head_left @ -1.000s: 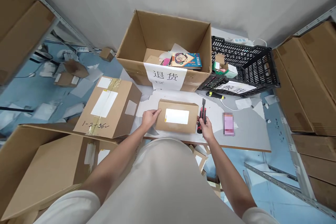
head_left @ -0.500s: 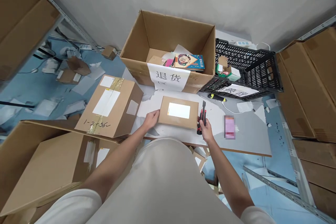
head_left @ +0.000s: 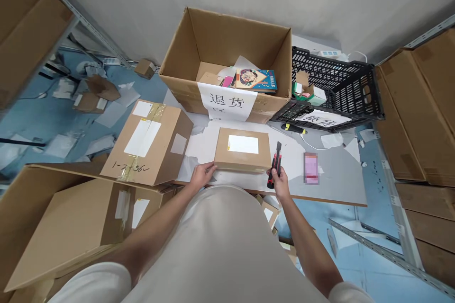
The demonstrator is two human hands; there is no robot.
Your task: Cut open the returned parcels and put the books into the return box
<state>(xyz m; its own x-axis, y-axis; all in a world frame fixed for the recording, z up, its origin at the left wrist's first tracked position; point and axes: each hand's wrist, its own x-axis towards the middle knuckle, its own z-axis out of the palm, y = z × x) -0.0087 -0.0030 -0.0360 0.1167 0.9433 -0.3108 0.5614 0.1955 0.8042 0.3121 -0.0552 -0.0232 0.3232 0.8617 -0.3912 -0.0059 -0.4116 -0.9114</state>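
A small closed cardboard box (head_left: 222,147) with a white label (head_left: 243,144) on top lies on the white table (head_left: 330,189), its taped near side facing me. My left hand (head_left: 202,175) is at its near left corner, thumb and fingers closed on the edge there. In my right hand (head_left: 280,182) is a red and black utility knife (head_left: 275,166), gripped by its handle, with the tip pointing away from me. That hand is beside the box's near right corner; whether it touches the box I cannot tell.
Behind stands a large open carton (head_left: 177,90) holding books (head_left: 256,79). To its right is a black plastic crate (head_left: 355,90) with small boxes. A taped carton (head_left: 149,144) stands left. A yellow-black tool (head_left: 293,129) and a blurred pink item (head_left: 311,168) lie right.
The small box has tipped so more of its near side shows. My left hand has slid from its left side to the near left corner. My right hand, still holding the knife, has shifted slightly right.
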